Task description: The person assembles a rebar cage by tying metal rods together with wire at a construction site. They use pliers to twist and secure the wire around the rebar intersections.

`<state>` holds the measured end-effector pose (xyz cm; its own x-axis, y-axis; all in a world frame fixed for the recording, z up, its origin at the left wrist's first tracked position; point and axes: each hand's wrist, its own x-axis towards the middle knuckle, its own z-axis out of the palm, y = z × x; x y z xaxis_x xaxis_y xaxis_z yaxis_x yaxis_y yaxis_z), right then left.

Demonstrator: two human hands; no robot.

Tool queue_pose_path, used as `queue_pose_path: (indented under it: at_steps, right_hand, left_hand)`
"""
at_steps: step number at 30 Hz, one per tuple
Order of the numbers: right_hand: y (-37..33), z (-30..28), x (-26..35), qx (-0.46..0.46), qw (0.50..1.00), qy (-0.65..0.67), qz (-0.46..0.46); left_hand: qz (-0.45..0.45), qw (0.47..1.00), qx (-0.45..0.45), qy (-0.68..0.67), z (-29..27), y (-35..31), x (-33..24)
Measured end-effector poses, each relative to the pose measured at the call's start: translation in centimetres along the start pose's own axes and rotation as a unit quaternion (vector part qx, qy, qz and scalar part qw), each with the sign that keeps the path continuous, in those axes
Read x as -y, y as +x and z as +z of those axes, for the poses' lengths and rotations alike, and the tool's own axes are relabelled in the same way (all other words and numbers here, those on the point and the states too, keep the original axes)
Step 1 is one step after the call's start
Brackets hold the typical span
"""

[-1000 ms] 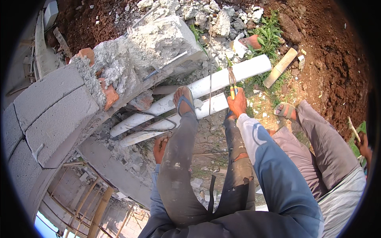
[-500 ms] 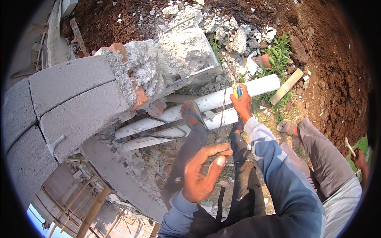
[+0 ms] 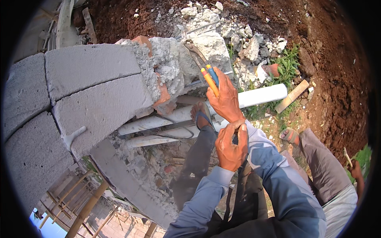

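Observation:
My right hand (image 3: 226,99) is wrapped around the pincers (image 3: 201,59), which have one yellow and one blue handle and a long metal head. The head reaches out over the broken concrete end (image 3: 202,45) of the wall; whether it touches is unclear. My left hand (image 3: 231,147) is closed at my right wrist, thumb and fingers together on the edge of the right sleeve (image 3: 260,137). Below my hands, two white pipes (image 3: 264,96) lie side by side, the nearer one partly hidden. My sandalled foot (image 3: 202,115) is by them.
Grey blocks (image 3: 101,93) form a wall at left, with broken red brick (image 3: 162,93) at its end. Rubble (image 3: 250,45) and weeds (image 3: 289,65) lie beyond, near a wood piece (image 3: 291,96). Another person's legs (image 3: 323,154) are close on the right. Bamboo poles (image 3: 87,208) stand lower left.
My right hand has moved left and up with the pincers, now over the broken concrete. My left hand has come up from open to closed at the right wrist. The view has shifted slightly.

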<state>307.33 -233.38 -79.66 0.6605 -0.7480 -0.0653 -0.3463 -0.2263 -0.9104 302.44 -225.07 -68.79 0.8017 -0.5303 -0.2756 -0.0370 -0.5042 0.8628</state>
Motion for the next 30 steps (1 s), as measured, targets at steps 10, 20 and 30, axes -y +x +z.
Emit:
queue_pose_path:
  at_steps: [10, 20, 30]
  right_hand:
    - [-1.1, -1.1, -6.8, -0.144, 0.983, -0.022, 0.108]
    - [-16.3, 7.6, -14.2, 0.175, 0.98, -0.018, 0.092]
    - [-17.0, 25.4, -14.7, 0.413, 0.89, -0.187, 0.037]
  left_hand:
    - [-0.15, 0.952, -0.135, -0.232, -3.3, 1.0, 1.4]
    - [-0.137, 0.958, 0.006, -0.25, -3.9, -1.6, 1.9]
    - [-0.187, 0.956, -0.019, -0.227, -4.5, -3.8, 3.1]
